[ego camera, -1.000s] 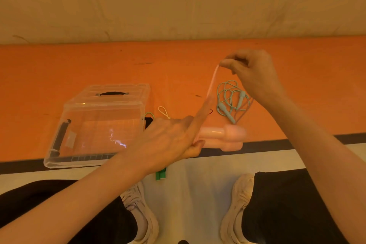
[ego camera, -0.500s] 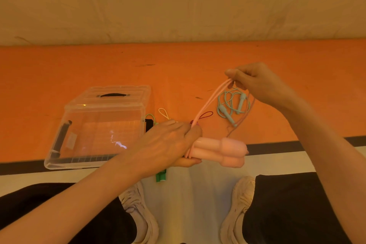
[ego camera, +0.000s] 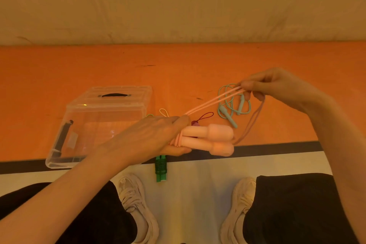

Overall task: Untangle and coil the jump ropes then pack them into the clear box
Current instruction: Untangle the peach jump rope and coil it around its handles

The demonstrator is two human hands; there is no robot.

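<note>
The pink rope (ego camera: pixel 215 100) is held in the air above the floor: the left hand (ego camera: pixel 156 137) grips its two handles (ego camera: pixel 210 139) side by side, and the right hand (ego camera: pixel 277 88) pinches its strands pulled taut. One teal rope (ego camera: pixel 231 105) lies coiled on the orange floor (ego camera: pixel 178 69) under the right hand, one green rope (ego camera: pixel 160 168) below the left, and one clear box (ego camera: pixel 95 123) stands left of them.

Dim, warm orange-yellow light tints the whole view; where it comes from cannot be told. Shadows are faint and soft. Small glints show on the clear box (ego camera: pixel 103 105). Focus is slightly soft throughout, and wide-angle distortion bends the edges
</note>
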